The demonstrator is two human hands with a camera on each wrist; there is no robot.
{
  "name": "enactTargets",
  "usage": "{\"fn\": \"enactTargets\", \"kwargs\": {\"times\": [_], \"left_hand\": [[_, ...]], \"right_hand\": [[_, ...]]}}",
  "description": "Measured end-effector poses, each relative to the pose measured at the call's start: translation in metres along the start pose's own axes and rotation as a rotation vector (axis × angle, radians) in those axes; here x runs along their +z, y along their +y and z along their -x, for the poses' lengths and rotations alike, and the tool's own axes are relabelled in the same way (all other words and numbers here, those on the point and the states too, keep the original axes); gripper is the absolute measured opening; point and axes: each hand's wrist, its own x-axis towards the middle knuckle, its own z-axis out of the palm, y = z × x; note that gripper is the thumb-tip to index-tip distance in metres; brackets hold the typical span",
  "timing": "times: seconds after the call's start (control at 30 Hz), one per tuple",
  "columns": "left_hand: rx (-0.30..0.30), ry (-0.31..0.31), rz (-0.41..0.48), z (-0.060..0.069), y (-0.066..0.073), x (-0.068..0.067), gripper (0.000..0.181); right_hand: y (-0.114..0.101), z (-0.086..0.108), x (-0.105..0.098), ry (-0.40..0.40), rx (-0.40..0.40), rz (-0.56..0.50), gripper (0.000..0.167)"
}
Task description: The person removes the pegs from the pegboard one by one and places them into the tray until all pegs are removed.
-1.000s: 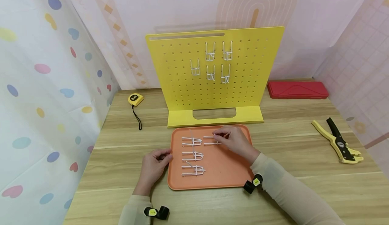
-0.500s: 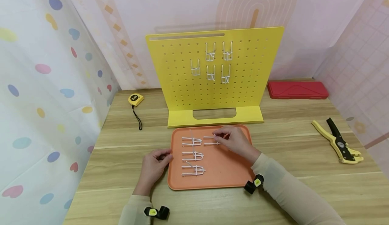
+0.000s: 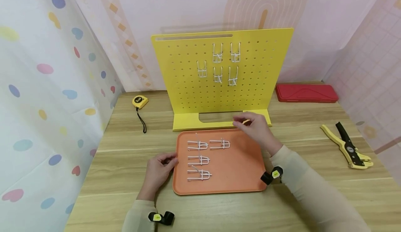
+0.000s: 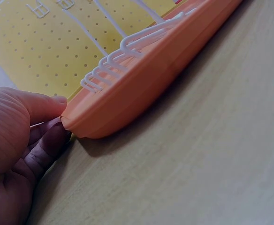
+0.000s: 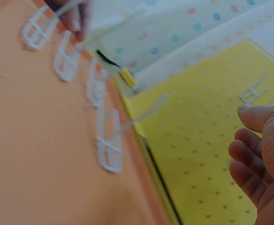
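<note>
Head view: right hand [image 3: 257, 129] hung near the pegboard's [image 3: 255, 78] base, fingers loosely bent, grip holding nothing. Left hand [image 3: 159, 171] had its grip pinched on the left rim of the tray [image 3: 239, 171]. Four white hooks [image 3: 223, 144] lay on the tray, prongs up. Likely risks: a left-hand tug could skid the tray and jumble the hooks; right-hand fingers catching a prong could tip one; a bump could shift the pegboard.

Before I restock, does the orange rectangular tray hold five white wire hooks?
No, four white wire hooks lie on the orange tray.
</note>
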Motion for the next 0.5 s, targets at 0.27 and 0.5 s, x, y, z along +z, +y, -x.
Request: {"fn": "enactTargets", "kwargs": {"times": [0.27,0.5], "left_hand": [[0.006,-0.001,0.000,0.000,0.000,0.000,0.021],[-0.008,-0.004,0.001,0.001,0.000,0.000,0.021]], "right_hand": [[-0.007,-0.029,-0.022,0.110,0.019,0.013,0.023],[-0.009,-0.054,-0.026,0.187,0.063,-0.077,0.031]]}}
